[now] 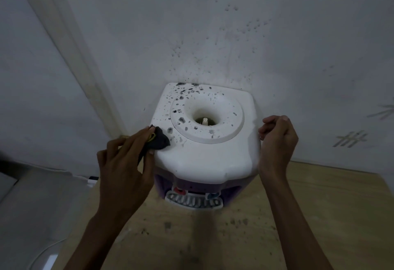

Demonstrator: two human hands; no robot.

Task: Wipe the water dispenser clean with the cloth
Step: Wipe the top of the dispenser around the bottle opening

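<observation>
The water dispenser (204,141) stands on a wooden table (319,216), with its far side close to a white wall (191,24). Its top is white and roughly square with rounded corners. A raised ring surrounds a funnel-shaped opening at the centre, and a small white spike stands upright inside that opening. Dark spots cover the far-left part of the top and the left half of the ring. The near and right areas of the top appear largely free of spots. Similar dark specks mark the wall above the dispenser.

The lower body of the dispenser is purple. On its near face are a red tap (178,191) at the left and a blue tap (211,195) at the right. A white slotted drip tray (194,202) sits below them.

The left hand (125,163) grips a dark cloth (158,140) between thumb and fingers. The cloth is pressed against the left edge of the dispenser top, just beside the nearest spots.

The right hand (277,139) is positioned at the right edge of the top. Its fingers are curled inward and hold nothing. Whether it touches the dispenser cannot be determined.

Dark smudges mark the table surface near the drip tray. A white cable (42,254) lies at the near left, beside the table.
</observation>
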